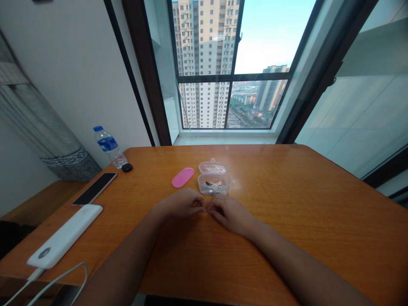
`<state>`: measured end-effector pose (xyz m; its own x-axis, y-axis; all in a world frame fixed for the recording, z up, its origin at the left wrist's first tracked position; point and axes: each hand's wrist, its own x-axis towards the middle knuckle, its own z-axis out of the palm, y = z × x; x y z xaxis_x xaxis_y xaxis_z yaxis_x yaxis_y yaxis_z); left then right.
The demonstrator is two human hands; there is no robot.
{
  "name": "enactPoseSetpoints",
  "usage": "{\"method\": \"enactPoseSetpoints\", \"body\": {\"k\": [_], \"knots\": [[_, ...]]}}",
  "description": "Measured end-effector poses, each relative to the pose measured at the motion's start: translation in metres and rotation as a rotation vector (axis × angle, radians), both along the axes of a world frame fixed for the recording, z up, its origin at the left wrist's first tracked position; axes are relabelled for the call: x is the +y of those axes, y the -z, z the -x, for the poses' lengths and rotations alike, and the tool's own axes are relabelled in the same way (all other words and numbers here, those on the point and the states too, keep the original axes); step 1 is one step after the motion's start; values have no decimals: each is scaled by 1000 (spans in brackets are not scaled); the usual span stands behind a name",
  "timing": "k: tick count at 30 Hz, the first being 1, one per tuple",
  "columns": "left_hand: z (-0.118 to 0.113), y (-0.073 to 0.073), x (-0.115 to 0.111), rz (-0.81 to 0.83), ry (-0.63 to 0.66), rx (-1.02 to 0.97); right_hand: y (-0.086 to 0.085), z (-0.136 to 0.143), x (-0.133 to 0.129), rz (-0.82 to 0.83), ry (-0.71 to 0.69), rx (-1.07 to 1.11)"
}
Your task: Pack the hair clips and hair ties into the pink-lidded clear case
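Note:
My left hand and my right hand meet fingertip to fingertip just above the table, both with fingers curled in a pinch. What they hold, if anything, is too small to make out. Right behind them stands a clear plastic case with small dark and pale items inside. Its hinged lid lies back, and some pink shows on it. To the left of the case, a pink oval piece rests flat on the wood.
On the left side of the wooden table lie a white power bank with a cable and a phone. A water bottle and a small black object stand farther back. A window is beyond the far edge.

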<state>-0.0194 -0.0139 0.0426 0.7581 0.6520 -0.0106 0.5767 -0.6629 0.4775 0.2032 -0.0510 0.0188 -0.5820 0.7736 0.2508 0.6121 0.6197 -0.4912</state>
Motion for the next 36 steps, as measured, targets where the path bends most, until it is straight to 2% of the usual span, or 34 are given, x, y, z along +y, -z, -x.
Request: {"method": "enactPoseSetpoints", "body": {"k": [4,8,12,17,20,24,27,32,36], "knots": [[2,5,4,-8,-1,12,-2,0,-1,-4,-25,1],[5,7,9,-82,-117,-50,-3,0,-1,-6,-9,-18],[10,13,18,-256,-356,-70,-4,-2,0,-15,1,-21],[17,30,36,-506,-676,-163,-6,-2,-2,-32,17,-18],[21,42,46,-511,-848,-153,-8,-1,-3,-39,51,-21],[25,54,52,-418,-879,-17,-8,0,-3,-36,137,-60],[26,56,52,-385,-852,-13,-8,0,-2,-8,159,-49],[22,53,47,-409,-866,-116,-6,2,-4,58,53,6],[16,45,43,-477,-869,-286,-4,3,-6,61,-3,51]]}}
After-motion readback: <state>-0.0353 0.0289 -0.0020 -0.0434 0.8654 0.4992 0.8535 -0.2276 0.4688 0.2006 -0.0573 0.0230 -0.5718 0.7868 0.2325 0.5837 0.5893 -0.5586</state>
